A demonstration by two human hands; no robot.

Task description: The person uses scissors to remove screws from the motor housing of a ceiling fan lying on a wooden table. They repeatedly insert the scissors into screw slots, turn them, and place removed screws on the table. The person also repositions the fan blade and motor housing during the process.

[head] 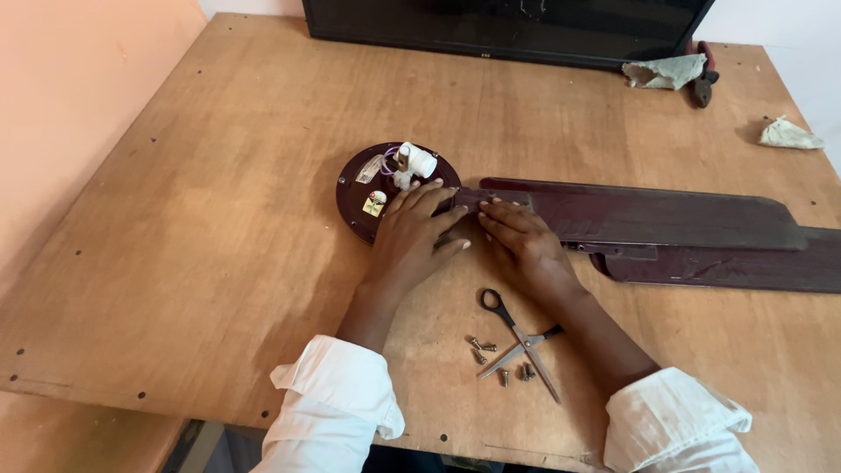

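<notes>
Your left hand [412, 232] and right hand [519, 238] press flat, gripping nothing, where the fan blade [648, 215] meets the motor hub [385, 188] mid-tabletop [219, 219]; uneven pressure could slide the blade off the hub.

A plywood worktop [219, 245] fills the frame; a peach wall [79, 96] stands at left, a white wall [788, 22] at upper right.
</notes>
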